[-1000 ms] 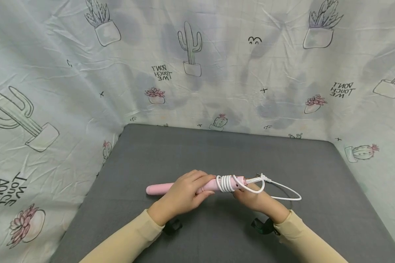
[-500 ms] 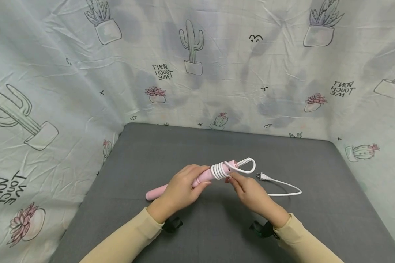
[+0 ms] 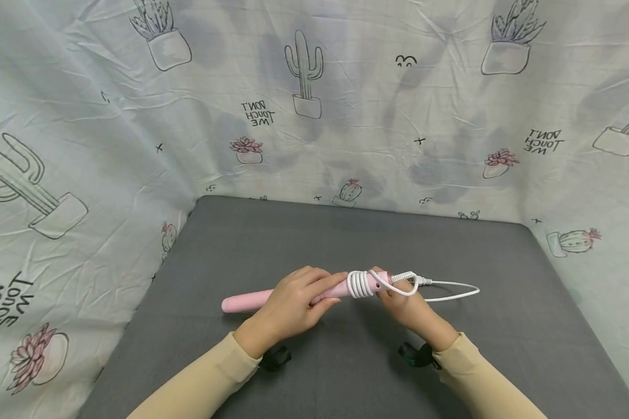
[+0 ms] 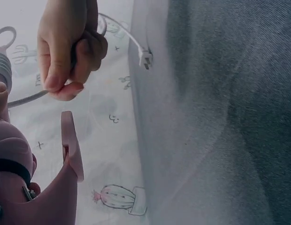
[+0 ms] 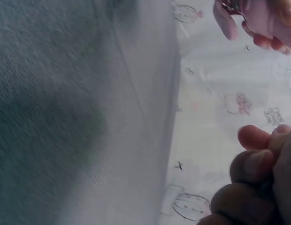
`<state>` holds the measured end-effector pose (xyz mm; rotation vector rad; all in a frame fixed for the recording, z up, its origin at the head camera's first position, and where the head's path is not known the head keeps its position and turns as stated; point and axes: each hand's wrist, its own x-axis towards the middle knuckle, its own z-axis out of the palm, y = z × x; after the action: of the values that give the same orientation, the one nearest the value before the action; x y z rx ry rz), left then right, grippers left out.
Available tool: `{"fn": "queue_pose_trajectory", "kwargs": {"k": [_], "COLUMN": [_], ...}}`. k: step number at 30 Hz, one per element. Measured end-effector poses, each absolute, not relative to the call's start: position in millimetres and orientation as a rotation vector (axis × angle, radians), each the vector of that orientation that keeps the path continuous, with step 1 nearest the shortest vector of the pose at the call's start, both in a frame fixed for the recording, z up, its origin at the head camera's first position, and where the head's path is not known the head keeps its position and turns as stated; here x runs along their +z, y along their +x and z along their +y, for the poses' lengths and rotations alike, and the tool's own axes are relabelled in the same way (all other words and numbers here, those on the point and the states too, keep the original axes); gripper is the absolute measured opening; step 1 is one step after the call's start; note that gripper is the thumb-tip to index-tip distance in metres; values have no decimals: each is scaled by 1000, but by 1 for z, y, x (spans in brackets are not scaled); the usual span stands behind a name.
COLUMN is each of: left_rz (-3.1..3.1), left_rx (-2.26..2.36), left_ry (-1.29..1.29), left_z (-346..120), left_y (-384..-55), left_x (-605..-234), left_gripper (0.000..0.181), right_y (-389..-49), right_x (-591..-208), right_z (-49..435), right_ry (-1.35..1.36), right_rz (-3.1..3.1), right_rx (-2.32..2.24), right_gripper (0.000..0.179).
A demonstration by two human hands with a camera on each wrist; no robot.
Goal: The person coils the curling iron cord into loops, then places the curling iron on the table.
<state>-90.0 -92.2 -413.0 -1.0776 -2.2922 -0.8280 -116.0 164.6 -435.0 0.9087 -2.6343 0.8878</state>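
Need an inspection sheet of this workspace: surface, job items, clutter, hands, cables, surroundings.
Surface: grey table, fabric-looking top.
Job items: pink curling iron, clamp lever visible in both wrist views.
Clutter: nothing seen.
Hands: left hand grips the curling iron; right hand pinches the white cord.
Cables: white cord wound several turns around the curling iron; plug unconnected.
Surroundings: pale cloth with cactus prints behind and at both sides.

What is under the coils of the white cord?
Under the white cord is the pink handle, which shows on both sides; its surface directly beneath the cord is covered.
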Motion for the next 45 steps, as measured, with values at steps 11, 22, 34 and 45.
{"fn": "queue_pose_trajectory", "kwargs": {"k": [11, 22, 34, 45], "left_rz": [-2392, -2494, -2644, -2680], "left_rx": [-864, -868, -518, -366], "left_ry": [-928, -580, -731, -1037], "left_z": [-97, -111, -110, -94], "left_y": [-96, -114, -117, -103], "left_x": [-411, -408, -411, -415], "left_gripper": [50, 34, 37, 36], "right_y": [-102, -72, -62, -91], "right_x": [-437, -429, -372, -326], "right_z": [150, 157, 153, 159], "right_ry": [983, 1048, 1222, 1122], "right_rz": [-2890, -2690, -2147, -2022], "right_rx": [971, 524, 429, 498], "right_gripper": [21, 8, 31, 39]}}
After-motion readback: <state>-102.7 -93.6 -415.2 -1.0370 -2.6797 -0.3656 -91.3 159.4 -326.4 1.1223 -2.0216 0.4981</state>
